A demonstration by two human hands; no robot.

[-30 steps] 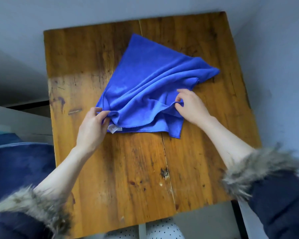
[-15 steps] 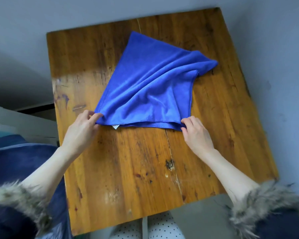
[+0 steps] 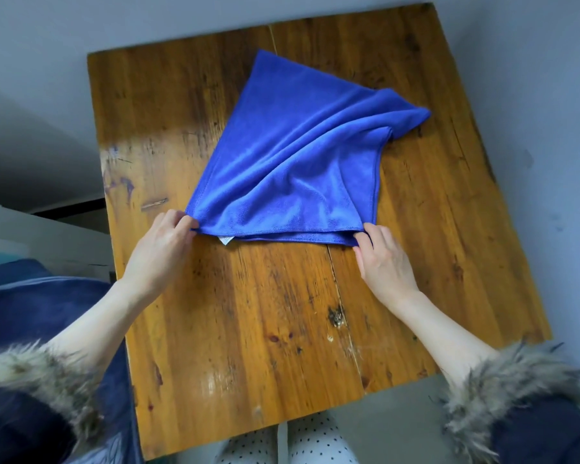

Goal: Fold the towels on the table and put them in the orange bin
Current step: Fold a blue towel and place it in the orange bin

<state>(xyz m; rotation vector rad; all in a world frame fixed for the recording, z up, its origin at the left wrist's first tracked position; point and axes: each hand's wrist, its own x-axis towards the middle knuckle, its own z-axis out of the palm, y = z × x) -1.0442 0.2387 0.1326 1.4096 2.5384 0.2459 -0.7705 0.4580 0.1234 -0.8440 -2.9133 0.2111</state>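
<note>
Towel corners are now pulled down to the near edge, so my first fold is almost made. My left hand pinches 1 corner and my right hand pinches the other. I count 1 blue towel on the tabletop. I see no orange bin.

Both hands' fingers pinch blue towel corners.
</note>
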